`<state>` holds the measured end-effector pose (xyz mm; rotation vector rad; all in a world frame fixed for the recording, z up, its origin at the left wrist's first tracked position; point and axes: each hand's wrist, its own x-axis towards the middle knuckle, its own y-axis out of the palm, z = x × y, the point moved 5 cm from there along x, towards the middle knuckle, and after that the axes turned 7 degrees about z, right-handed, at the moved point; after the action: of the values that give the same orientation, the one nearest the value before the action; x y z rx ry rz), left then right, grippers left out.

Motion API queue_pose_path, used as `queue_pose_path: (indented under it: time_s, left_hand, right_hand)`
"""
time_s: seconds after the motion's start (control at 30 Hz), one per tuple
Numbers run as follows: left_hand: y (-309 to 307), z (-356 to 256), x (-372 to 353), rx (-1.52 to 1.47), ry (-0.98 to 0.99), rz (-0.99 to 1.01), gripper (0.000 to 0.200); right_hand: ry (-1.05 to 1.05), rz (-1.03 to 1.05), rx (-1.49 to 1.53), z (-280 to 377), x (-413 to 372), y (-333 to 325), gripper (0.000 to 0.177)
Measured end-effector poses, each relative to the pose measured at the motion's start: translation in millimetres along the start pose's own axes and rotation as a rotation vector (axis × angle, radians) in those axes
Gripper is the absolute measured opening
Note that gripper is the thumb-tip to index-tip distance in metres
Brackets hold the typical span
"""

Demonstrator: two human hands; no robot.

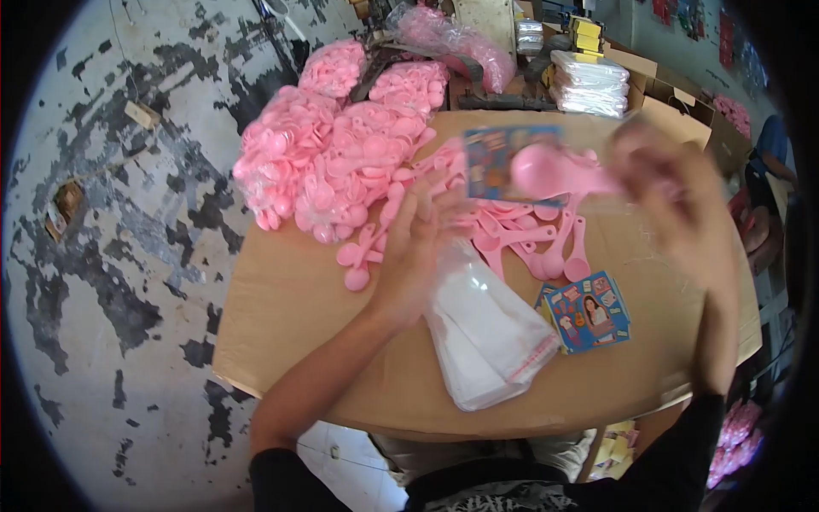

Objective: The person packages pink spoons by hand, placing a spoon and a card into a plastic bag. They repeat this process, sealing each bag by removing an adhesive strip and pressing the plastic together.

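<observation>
My right hand point(678, 192), smeared by motion, is raised over the right side of the table and closed on a packet of pink measuring spoons point(546, 171). A blue printed card point(486, 166) shows at the packet's left end, and its wrapping looks clear. Over the near edge of the loose pink spoons point(520, 235), my left hand point(418, 235) has its fingers apart and holds nothing I can see. Below it lies a stack of clear plastic bags point(490, 333). A small pile of blue cards point(591, 314) sits to the right of the bags.
Clear bags full of pink spoons point(341, 149) are heaped at the table's back left. Behind the brown table top point(324, 341) stand stacked plastic packs point(589, 84) and a cardboard box point(674, 124). Part of another person point(772, 149) shows at the far right.
</observation>
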<state>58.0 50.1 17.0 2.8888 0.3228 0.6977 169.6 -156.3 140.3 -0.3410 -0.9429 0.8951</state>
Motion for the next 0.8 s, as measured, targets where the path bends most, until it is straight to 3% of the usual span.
queue_pose_path:
  time_s: [0.03,0.1,0.17,0.2,0.27,0.3,0.4,0.47,0.5,0.6,0.7,0.8]
  left_hand:
    - [4,-6,-1,0.121,0.04,-0.035,0.074]
    - [4,-10,-1,0.38,0.156,-0.131,0.075]
    - [11,-20,-6,0.713,0.343,-0.021,0.08]
    - [21,-25,-14,0.859,0.424,0.027,0.082]
    - [50,-33,-24,0.888,0.361,0.201,0.081]
    - [64,-37,-26,0.905,0.344,0.3,0.08]
    - [98,-20,-39,0.703,0.219,0.476,0.067]
    - [93,-3,-49,0.614,-0.124,0.558,0.057]
    - [90,4,-54,0.557,-0.295,0.584,0.053]
    - [85,9,-56,0.341,-0.458,0.598,0.044]
    - [90,4,-59,0.048,-0.571,0.573,0.043]
    - [91,2,-59,0.087,-0.525,0.664,0.044]
  right_hand:
    - [0.076,0.171,-0.181,3,2,10,0.013]
    - [0.051,0.181,-0.292,13,1,14,0.004]
    - [-0.01,-0.285,0.078,22,1,-4,0.002]
    - [-0.011,-0.266,0.103,25,-1,-3,0.005]
    - [-0.01,-0.229,0.155,31,-4,1,0.01]
    - [0.022,0.049,0.064,29,-8,9,0.011]
    - [0.22,0.488,0.016,36,-10,32,0.013]
    - [0.16,0.407,0.104,35,-6,37,0.015]
    - [0.027,0.234,0.162,26,-5,36,0.015]
    - [-0.056,0.015,0.078,22,0,27,0.027]
    - [0.076,0.279,0.082,8,0,39,0.025]
    - [0.084,0.314,0.118,1,-4,48,0.016]
